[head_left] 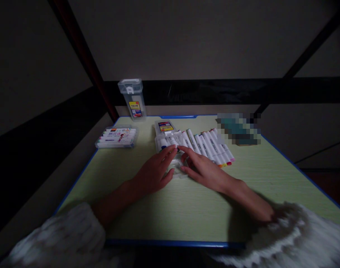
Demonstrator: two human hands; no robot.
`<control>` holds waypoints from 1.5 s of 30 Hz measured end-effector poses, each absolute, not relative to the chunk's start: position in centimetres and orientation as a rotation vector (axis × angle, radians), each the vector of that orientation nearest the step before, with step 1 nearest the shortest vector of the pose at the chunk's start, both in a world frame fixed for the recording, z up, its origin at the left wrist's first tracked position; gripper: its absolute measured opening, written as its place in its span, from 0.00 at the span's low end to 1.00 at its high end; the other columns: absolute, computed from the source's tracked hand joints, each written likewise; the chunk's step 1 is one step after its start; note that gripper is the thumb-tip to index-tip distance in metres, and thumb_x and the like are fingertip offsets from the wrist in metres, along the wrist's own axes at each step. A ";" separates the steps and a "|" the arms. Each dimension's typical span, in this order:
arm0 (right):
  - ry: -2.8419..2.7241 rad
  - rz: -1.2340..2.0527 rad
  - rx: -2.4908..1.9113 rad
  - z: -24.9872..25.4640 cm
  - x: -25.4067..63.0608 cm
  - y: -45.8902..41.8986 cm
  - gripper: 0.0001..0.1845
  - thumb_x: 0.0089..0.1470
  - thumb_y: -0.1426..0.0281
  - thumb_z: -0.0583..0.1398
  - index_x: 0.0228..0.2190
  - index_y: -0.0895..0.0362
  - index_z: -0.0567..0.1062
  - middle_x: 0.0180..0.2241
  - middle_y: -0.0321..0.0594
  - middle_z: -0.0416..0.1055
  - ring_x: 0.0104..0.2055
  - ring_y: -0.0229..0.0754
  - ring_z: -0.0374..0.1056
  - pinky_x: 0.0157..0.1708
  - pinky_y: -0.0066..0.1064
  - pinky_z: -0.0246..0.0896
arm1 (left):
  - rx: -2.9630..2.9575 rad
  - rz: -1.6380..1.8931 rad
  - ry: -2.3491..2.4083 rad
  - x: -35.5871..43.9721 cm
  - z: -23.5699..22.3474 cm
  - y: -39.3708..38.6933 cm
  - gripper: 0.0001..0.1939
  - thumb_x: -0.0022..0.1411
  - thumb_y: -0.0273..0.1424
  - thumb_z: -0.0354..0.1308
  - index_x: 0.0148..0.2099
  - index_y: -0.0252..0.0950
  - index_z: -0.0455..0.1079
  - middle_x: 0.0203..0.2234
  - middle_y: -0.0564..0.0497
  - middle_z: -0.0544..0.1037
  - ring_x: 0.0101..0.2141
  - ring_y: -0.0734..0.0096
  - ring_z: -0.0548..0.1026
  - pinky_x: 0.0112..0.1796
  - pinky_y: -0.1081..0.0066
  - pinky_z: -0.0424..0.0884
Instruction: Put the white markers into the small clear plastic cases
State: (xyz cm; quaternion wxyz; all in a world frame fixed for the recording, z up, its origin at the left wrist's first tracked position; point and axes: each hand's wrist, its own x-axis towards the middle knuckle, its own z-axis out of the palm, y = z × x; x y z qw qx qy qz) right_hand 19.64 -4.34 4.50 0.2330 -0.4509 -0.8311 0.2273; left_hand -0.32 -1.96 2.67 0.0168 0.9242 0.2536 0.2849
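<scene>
In the middle of the table a clear plastic marker case (163, 127) lies on its back, with several white markers (168, 140) inside it. My left hand (155, 171) reaches over the near end of the case from the left, fingers stretched out and thumb apart. From the other side comes my right hand (207, 169), its index finger extended and its thumb apart. The fingertips of both hands nearly meet above the case. Whether they touch a marker there is hard to see. Beside my right hand, several loose white markers (211, 145) with coloured ends lie in a row.
A second clear case (134, 100) stands upright at the back left corner. Farther left lies a clear pack of coloured pens (116, 137). A blurred-out greenish flat object (238, 130) rests at the back right. Blue edging runs round the pale table (170, 219).
</scene>
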 end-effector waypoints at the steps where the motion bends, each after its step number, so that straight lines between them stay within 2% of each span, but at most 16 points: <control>1: -2.286 0.626 -1.239 4.5 19.6 -4.3 0.30 0.56 0.71 0.53 0.58 0.63 0.51 0.43 0.51 0.69 0.36 0.44 0.68 0.37 0.38 0.63 | 2.874 0.885 0.787 -0.3 2.7 -1.9 0.27 0.60 0.25 0.47 0.61 0.29 0.47 0.56 0.33 0.59 0.56 0.55 0.61 0.54 0.58 0.64; 23: -2.272 0.633 -1.212 4.4 19.8 -4.4 0.31 0.55 0.69 0.52 0.58 0.62 0.51 0.42 0.50 0.70 0.33 0.43 0.67 0.34 0.37 0.64 | 2.846 0.862 0.794 -0.4 2.5 -1.9 0.29 0.60 0.25 0.47 0.62 0.31 0.46 0.57 0.35 0.58 0.56 0.56 0.61 0.54 0.56 0.64; 45: -2.301 0.605 -1.219 4.6 19.6 -4.4 0.31 0.55 0.70 0.52 0.58 0.64 0.50 0.42 0.51 0.70 0.35 0.44 0.68 0.36 0.38 0.64 | 2.811 0.814 0.823 -0.3 2.5 -2.0 0.28 0.60 0.25 0.47 0.62 0.31 0.45 0.58 0.34 0.56 0.57 0.55 0.60 0.54 0.56 0.63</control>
